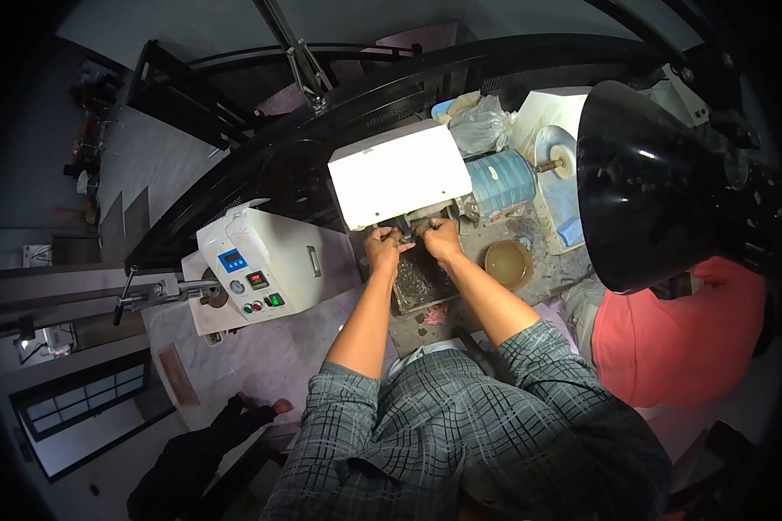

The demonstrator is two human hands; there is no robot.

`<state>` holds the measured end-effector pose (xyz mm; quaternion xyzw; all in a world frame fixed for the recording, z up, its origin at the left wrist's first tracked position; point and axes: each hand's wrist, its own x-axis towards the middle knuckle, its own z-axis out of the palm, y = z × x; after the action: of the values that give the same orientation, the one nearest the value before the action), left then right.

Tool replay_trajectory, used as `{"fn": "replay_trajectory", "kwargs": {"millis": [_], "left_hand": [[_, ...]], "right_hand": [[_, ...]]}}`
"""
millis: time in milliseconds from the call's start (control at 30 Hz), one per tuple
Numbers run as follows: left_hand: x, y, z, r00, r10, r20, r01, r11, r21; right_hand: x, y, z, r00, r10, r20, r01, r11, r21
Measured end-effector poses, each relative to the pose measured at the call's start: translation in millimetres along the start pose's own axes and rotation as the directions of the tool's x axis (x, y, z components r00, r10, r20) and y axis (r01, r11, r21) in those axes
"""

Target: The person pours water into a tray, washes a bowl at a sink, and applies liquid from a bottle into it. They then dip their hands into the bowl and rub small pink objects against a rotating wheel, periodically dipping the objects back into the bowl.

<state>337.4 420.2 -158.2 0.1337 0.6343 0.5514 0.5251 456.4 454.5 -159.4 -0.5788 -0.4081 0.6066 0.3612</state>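
Note:
Both hands reach in under the front edge of a white machine cover (400,174). My left hand (386,250) is closed, its fingers bent close to a dark part beneath the cover. Just across from it, my right hand (440,240) is closed too, with thumb and fingers pinched together. Whatever small thing they grip is too small and dark to make out. Below the hands lies a wet, dark, grimy tray (424,282). A ribbed blue motor housing (500,182) adjoins the cover on the right.
A round bowl (508,265) of murky liquid stands right of the tray, and a pink rag (434,314) lies in front. At left sits a white control box (269,269). A black lamp shade (647,187) hangs at right, near a person in red (678,339).

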Motion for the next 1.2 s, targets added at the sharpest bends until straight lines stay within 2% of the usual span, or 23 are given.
{"fn": "replay_trajectory", "kwargs": {"millis": [33, 100, 133, 167, 233, 267, 333, 367, 433, 467, 533, 567, 633, 700, 767, 833, 900, 933, 1000, 1033, 1100, 1167, 1200], "left_hand": [[-0.9, -3.9, -4.9, 1.000, 0.016, 0.024, -0.015, 1.000, -0.018], [-6.8, -13.9, -14.0, 0.995, 0.087, 0.049, -0.091, 0.993, 0.072], [-9.7, -18.8, -17.9, 0.985, 0.151, 0.082, -0.163, 0.974, 0.159], [-10.4, -22.5, -21.0, 0.985, 0.153, 0.081, -0.164, 0.974, 0.158], [-13.6, -30.4, -25.0, 0.952, 0.281, 0.126, -0.299, 0.941, 0.161], [-15.5, -31.5, -25.2, 0.952, 0.278, 0.129, -0.297, 0.941, 0.160], [-19.3, -31.2, -26.3, 0.928, 0.343, 0.145, -0.365, 0.916, 0.168], [-21.5, -30.2, -26.2, 0.928, 0.343, 0.145, -0.365, 0.916, 0.168], [-25.1, -28.1, -24.9, 0.917, 0.372, 0.142, -0.396, 0.888, 0.233], [-24.7, -28.1, -26.0, 0.918, 0.371, 0.142, -0.396, 0.888, 0.233], [-23.9, -27.9, -28.8, 0.900, 0.380, 0.212, -0.435, 0.781, 0.448], [-23.5, -27.7, -29.0, 0.900, 0.379, 0.213, -0.435, 0.781, 0.448], [-24.1, -28.5, -29.0, 0.901, 0.350, 0.256, -0.433, 0.717, 0.546], [-27.2, -29.6, -25.4, 0.869, 0.420, 0.262, -0.494, 0.710, 0.501], [-24.7, -37.0, -22.0, 0.832, 0.487, 0.267, -0.554, 0.696, 0.456], [-16.3, -40.8, -18.3, 0.882, 0.453, 0.128, -0.466, 0.803, 0.372], [-11.1, -38.5, -16.5, 0.907, 0.408, 0.106, -0.417, 0.829, 0.373], [-9.8, -38.4, -16.2, 0.931, 0.357, 0.081, -0.360, 0.855, 0.372], [-19.2, -17.5, -1.1, 0.932, 0.362, 0.032, -0.355, 0.890, 0.286], [-18.4, -12.9, 4.8, 0.932, 0.362, -0.013, -0.353, 0.915, 0.195], [-3.7, -19.0, 6.8, 0.922, 0.386, -0.036, -0.367, 0.898, 0.243], [-4.4, -10.0, 14.4, 0.965, 0.204, -0.168, -0.175, 0.970, 0.170], [-3.0, -4.2, 16.6, 0.965, 0.202, -0.169, -0.173, 0.970, 0.171]], "right_hand": [[-4.7, -4.8, -3.8, 1.000, 0.002, 0.003, -0.002, 1.000, 0.001], [-15.6, -13.9, -21.9, 0.978, -0.141, 0.156, 0.197, 0.877, -0.438], [-18.3, 2.7, -26.8, 0.949, -0.256, 0.182, 0.313, 0.727, -0.611], [-23.1, 8.5, -33.4, 0.901, -0.229, 0.368, 0.432, 0.553, -0.713], [-51.6, 22.8, -43.9, 0.755, -0.349, 0.556, 0.622, 0.111, -0.775], [-52.3, 37.9, -47.8, 0.757, -0.348, 0.553, 0.619, 0.111, -0.778], [-51.6, 54.0, -47.1, 0.757, -0.206, 0.620, 0.653, 0.260, -0.711], [-49.5, 54.2, -47.6, 0.757, -0.205, 0.620, 0.653, 0.260, -0.711], [-41.6, 46.9, -49.8, 0.812, 0.147, 0.565, 0.486, 0.365, -0.794], [-37.7, 40.5, -51.2, 0.812, 0.147, 0.564, 0.485, 0.366, -0.794], [-32.1, 25.6, -55.7, 0.841, 0.035, 0.540, 0.417, 0.593, -0.689], [-37.1, 6.1, -54.9, 0.842, 0.035, 0.538, 0.416, 0.593, -0.689], [-53.5, -44.8, -47.1, 0.815, -0.229, 0.533, 0.522, 0.689, -0.503], [-54.3, -52.7, -39.8, 0.775, -0.296, 0.558, 0.586, 0.666, -0.462], [-48.7, -43.4, -34.9, 0.629, -0.422, 0.653, 0.777, 0.372, -0.508], [-37.5, -35.0, -35.4, 0.639, -0.409, 0.652, 0.769, 0.322, -0.552], [-23.8, -20.1, -34.6, 0.845, -0.318, 0.430, 0.529, 0.618, -0.582], [-23.2, -14.8, -31.8, 0.902, -0.339, 0.265, 0.431, 0.717, -0.549], [-8.4, -1.4, -26.9, 0.939, -0.254, 0.234, 0.318, 0.899, -0.301], [-5.9, 1.5, -21.4, 0.965, -0.196, 0.176, 0.232, 0.949, -0.212], [-0.9, 6.2, -14.6, 0.981, -0.134, 0.137, 0.155, 0.976, -0.152], [4.3, 7.9, -7.4, 0.992, -0.071, 0.106, 0.081, 0.993, -0.087], [6.0, 9.3, -4.1, 0.997, -0.026, 0.076, 0.024, 0.999, 0.026]]}}
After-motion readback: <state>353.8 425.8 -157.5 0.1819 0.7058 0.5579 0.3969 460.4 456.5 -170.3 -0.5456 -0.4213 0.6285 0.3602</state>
